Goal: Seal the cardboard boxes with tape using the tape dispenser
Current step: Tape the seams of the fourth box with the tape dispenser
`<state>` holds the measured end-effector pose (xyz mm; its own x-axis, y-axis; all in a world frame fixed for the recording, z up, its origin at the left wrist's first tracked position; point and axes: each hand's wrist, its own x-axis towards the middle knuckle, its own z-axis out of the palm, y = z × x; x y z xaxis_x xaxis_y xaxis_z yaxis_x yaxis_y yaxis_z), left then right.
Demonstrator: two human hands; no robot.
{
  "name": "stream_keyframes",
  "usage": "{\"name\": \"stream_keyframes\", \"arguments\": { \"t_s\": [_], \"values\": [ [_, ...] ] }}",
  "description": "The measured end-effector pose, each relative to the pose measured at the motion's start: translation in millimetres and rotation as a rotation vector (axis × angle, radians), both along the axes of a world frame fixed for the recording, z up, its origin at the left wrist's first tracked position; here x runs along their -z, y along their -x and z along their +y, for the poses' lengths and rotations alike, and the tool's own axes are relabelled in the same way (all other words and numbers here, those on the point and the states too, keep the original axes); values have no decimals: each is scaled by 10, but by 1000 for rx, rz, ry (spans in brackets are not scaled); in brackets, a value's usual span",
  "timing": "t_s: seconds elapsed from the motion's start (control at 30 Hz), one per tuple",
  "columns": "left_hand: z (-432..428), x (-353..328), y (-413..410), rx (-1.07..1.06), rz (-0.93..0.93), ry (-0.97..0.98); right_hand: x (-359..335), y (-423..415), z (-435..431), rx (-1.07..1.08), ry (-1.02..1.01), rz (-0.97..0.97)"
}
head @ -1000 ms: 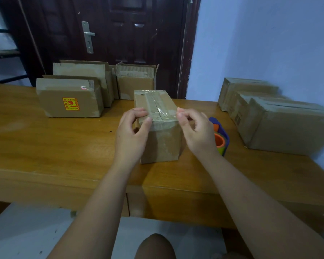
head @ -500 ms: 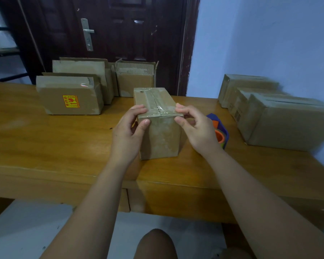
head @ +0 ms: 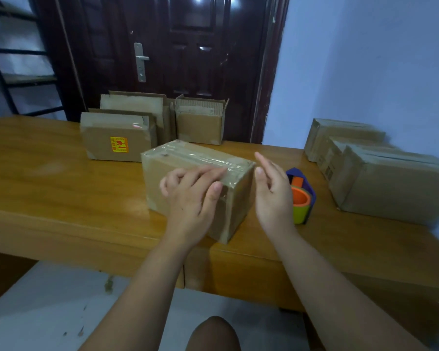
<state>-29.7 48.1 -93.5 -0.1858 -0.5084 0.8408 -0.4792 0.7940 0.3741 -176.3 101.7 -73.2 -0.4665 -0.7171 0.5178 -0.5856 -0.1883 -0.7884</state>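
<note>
A small cardboard box (head: pixel 162 173) with clear tape along its top seam sits near the front of the wooden table (head: pixel 48 193), turned at an angle. My left hand (head: pixel 193 196) rests on the box's near corner, fingers stretched over the taped top edge, thumb against the end face. My right hand (head: pixel 274 193) hovers just right of the box with relaxed fingers, touching nothing. A blue, orange and green tape dispenser (head: pixel 302 196) stands on the table behind my right hand, partly hidden by it.
Three cardboard boxes (head: pixel 117 140) stand at the back left, one (head: pixel 200 122) with open flaps. Three more boxes (head: pixel 395 188) line the right side by the wall. A dark door (head: pixel 188 59) is behind the table. My knee (head: pixel 213 335) shows below.
The box has been turned on the table so its long side faces left. My right hand has come off the box's end and opened; my left hand stays on the near corner.
</note>
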Motion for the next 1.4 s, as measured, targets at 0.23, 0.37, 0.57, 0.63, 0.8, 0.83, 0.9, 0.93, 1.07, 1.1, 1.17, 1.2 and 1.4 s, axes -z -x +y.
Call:
{"name": "stream_keyframes", "arguments": {
  "t_s": [0.23, 0.37, 0.57, 0.63, 0.8, 0.83, 0.9, 0.93, 1.07, 1.1, 1.17, 1.2, 1.4],
  "values": [
    [-184, -129, -326, -209, 570, -559, -12, -352, 158, -138, -147, -430],
    [-210, -199, -405, -6, 852, -803, -13, -412, 206, -247, -273, -526],
    [75, -436, -312, 175, 892, -634, -201, -234, 369, -223, 78, -454],
    [182, -494, -148, 277, 836, -594, -280, -76, 457, -69, 224, -450],
    [531, -528, 506, 542, 634, -598, -455, 478, 812, 248, 464, -481],
    [601, -524, 649, 588, 598, -622, -456, 618, 893, 318, 493, -483],
    [740, -499, 942, 679, 515, -687, -425, 905, 1051, 446, 532, -474],
    [802, -473, 1085, 713, 469, -723, -386, 1053, 1129, 498, 538, -470],
    [975, -314, 1587, 735, 364, -832, -194, 1530, 1396, 597, 517, -482],
    [1003, -276, 1691, 742, 362, -852, -143, 1625, 1448, 610, 504, -478],
    [1066, -211, 1875, 767, 357, -892, -39, 1793, 1537, 643, 485, -480],
    [1097, -176, 1955, 774, 343, -910, 9, 1879, 1574, 661, 472, -480],
    [1243, -43, 2252, 801, 242, -975, 207, 2214, 1695, 710, 338, -432]
  ]
}}
